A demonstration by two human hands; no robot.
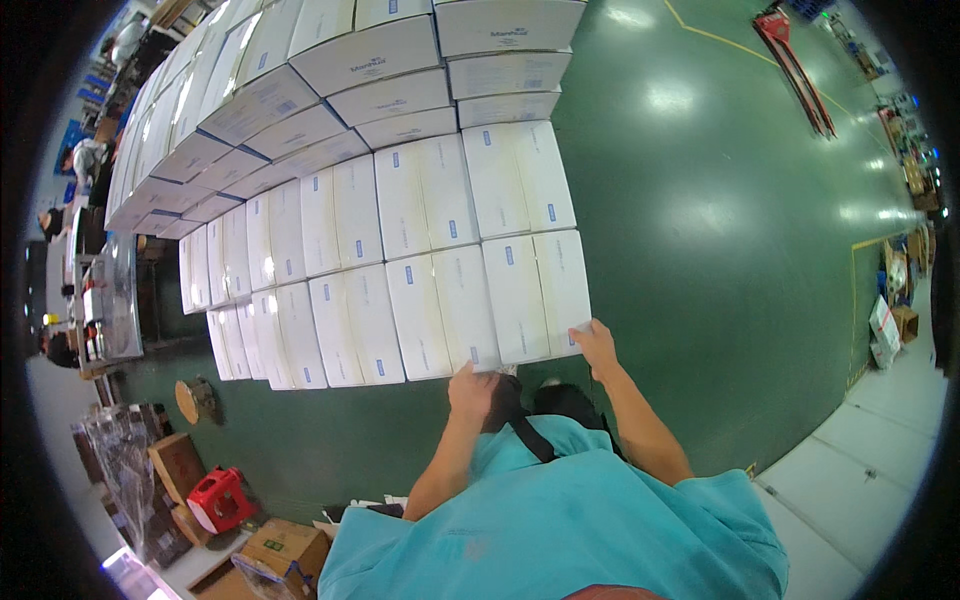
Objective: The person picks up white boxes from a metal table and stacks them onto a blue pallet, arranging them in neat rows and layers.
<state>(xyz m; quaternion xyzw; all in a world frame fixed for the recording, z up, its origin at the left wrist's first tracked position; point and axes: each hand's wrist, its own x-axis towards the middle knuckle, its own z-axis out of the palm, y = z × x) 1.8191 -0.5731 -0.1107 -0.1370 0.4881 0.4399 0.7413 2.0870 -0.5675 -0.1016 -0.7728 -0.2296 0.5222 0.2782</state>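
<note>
1. The left hand (472, 392), at centre frame, grips the near bottom edge of a white carton (535, 297), fingers curled on its lower left corner.
2. The right hand (597, 345) clasps the same carton's lower right corner.
3. That carton sits at the right end of the nearest row of stacked white cartons (340, 250), filling the upper left.
4. A green floor (720, 220) spreads right; a red container (220, 498) lies lower left.

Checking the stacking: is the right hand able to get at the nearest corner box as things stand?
Probably yes. The right hand already touches the near right corner of the white box at the stack's edge, with nothing between them; the left hand rests at the neighbouring box's edge.
</note>
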